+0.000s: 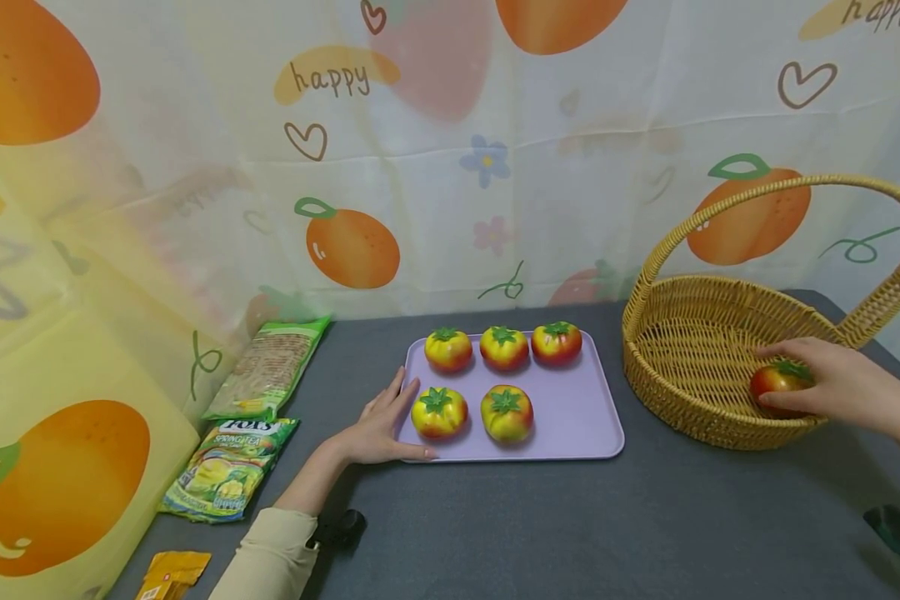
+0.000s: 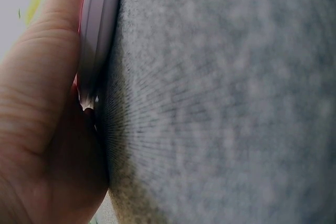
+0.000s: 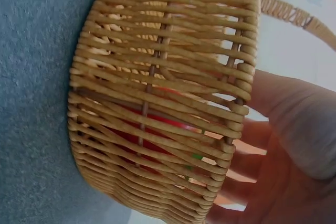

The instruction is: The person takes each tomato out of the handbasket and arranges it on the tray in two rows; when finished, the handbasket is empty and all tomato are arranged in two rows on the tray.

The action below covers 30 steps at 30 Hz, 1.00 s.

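Observation:
My right hand (image 1: pixel 843 383) reaches over the wicker basket's front right rim and grips a red tomato (image 1: pixel 778 385) with a green leafy top, low inside the basket (image 1: pixel 701 329). In the right wrist view the tomato (image 3: pixel 152 137) shows red through the weave, and the fingers are partly hidden behind the rim. My left hand (image 1: pixel 378 425) rests at the left front corner of a lilac tray (image 1: pixel 570 425), fingers spread along its left side, thumb at its front edge. On the tray lie yellow-red tomatoes, three in the back row (image 1: pixel 504 348) and two in front (image 1: pixel 506 414).
The basket's tall arched handle (image 1: pixel 795 182) rises above it. Left of the tray lie a green-edged packet (image 1: pixel 266 371), a Fox's spring tea bag (image 1: pixel 228 471) and an orange-yellow packet (image 1: pixel 171 575). A printed fruit curtain (image 1: pixel 435 192) hangs behind the dark grey table (image 1: pixel 540 533).

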Available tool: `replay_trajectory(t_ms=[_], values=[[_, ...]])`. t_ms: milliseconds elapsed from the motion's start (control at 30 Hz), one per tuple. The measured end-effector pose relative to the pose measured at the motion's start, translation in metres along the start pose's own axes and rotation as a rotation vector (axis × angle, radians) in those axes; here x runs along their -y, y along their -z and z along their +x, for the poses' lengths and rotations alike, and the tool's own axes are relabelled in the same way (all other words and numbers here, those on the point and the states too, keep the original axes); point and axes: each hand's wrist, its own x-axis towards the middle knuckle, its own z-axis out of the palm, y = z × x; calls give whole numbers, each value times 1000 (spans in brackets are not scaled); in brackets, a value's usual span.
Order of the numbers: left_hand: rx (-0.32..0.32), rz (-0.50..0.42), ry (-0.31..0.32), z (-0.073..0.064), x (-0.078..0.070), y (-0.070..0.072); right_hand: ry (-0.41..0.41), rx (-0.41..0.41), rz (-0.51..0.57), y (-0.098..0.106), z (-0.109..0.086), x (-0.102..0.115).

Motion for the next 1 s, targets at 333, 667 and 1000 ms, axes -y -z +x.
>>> replay_trajectory(t_ms=[333, 667, 1000], values=[[-9, 2, -2, -1, -2, 0, 3, 116, -46, 0, 5, -8], [-5, 8, -1, -1, -2, 0, 44, 155, -82, -4, 14, -18], [2, 7, 15, -1, -2, 1, 48, 144, -82, -4, 15, -15]])
